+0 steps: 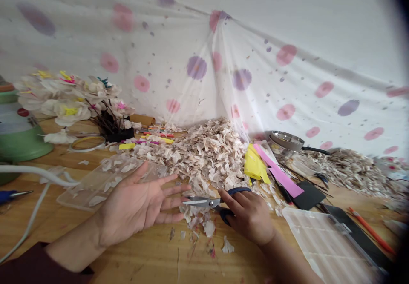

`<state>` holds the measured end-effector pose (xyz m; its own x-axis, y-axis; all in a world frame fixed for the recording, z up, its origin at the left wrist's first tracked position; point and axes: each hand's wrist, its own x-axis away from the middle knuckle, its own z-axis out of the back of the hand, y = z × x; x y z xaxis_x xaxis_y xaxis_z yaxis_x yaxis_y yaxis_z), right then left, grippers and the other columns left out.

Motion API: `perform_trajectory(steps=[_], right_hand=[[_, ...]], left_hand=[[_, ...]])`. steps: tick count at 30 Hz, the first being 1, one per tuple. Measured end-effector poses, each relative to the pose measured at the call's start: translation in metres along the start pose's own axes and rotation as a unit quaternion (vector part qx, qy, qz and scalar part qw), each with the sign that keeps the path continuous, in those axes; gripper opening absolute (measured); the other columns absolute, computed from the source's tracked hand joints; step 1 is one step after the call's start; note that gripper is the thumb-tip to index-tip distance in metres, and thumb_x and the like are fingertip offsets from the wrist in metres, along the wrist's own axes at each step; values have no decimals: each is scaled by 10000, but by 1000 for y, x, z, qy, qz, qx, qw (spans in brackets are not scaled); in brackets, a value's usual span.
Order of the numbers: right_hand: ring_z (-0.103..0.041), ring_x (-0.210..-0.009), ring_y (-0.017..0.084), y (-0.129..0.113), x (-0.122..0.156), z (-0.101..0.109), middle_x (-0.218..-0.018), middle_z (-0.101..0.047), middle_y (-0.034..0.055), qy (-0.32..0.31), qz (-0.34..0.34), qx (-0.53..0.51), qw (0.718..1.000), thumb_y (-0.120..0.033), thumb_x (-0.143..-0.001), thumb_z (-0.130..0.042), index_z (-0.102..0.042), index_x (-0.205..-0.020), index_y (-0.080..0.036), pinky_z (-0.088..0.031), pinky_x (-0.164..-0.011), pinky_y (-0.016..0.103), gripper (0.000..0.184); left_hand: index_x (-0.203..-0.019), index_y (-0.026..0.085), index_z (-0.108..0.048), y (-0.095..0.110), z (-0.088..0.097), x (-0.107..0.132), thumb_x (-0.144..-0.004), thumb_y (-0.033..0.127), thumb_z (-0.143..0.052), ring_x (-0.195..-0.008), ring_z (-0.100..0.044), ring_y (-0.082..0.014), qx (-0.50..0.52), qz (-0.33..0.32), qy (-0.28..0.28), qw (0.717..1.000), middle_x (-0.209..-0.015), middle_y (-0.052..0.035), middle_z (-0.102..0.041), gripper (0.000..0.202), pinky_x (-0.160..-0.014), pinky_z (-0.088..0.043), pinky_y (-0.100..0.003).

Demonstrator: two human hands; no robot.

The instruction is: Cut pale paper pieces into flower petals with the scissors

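My left hand (143, 203) is held palm up above the table, fingers spread, with nothing in it. In my right hand (249, 216) is a pair of scissors (207, 202) with dark blue handles. Their blades point left and look nearly closed, the tips close by the fingers of my left hand. Just behind both hands rises a big heap of pale, petal-like scraps (211, 152). A few loose scraps (227, 245) lie on the wood in front of the scissors.
Paper-like flowers (70, 101) stand at the back left near a green container (25, 135). Yellow paper (255, 164), a pink strip (281, 173) and a metal pan (286, 140) lie right of the heap. A clear divided box (329, 245) is at front right, a plastic tray (76, 190) at left, near a white cable (35, 220).
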<state>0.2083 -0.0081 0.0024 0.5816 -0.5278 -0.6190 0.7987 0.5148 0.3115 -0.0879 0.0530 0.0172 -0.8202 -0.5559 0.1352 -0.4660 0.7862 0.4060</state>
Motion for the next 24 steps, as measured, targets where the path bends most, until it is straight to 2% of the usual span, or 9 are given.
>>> perform_trajectory(steps=[10, 15, 21, 24], right_hand=[[-510, -494, 155, 2, 1, 2, -584, -598, -17, -7, -2, 15, 1000, -228, -860, -576, -636, -1152, -165, -276, -516, 314, 304], [-519, -504, 158, 3, 2, 2, -595, -602, -17, -11, 0, 16, 1000, -243, -861, -585, -634, -1155, -169, -277, -521, 315, 307], [-512, -508, 165, 4, 2, 2, -601, -597, -13, -12, 9, 14, 1000, -233, -901, -535, -628, -1165, -166, -281, -528, 313, 287], [-507, -506, 159, 4, 2, 3, -597, -593, -15, -10, 17, 13, 1000, -237, -917, -522, -624, -1166, -164, -276, -527, 309, 279]], left_hand=[[-1508, 181, -66, 0, -1, 1, -902, 618, -365, -1181, -583, -378, -14, -3, 11, 1000, -1449, -265, -431, 806, -1014, -395, -597], [-1519, 181, -49, -1, -1, 0, -897, 618, -379, -1185, -582, -374, -12, 2, 13, 1000, -1425, -252, -470, 828, -1007, -408, -589], [-1525, 175, -98, -1, 0, 1, -893, 606, -410, -1194, -578, -366, -17, 1, 8, 1000, -1423, -242, -482, 826, -1012, -410, -578], [-1527, 170, -65, 0, 1, 0, -905, 595, -396, -1193, -580, -369, -22, 0, 2, 1000, -1449, -254, -448, 823, -1014, -408, -579]])
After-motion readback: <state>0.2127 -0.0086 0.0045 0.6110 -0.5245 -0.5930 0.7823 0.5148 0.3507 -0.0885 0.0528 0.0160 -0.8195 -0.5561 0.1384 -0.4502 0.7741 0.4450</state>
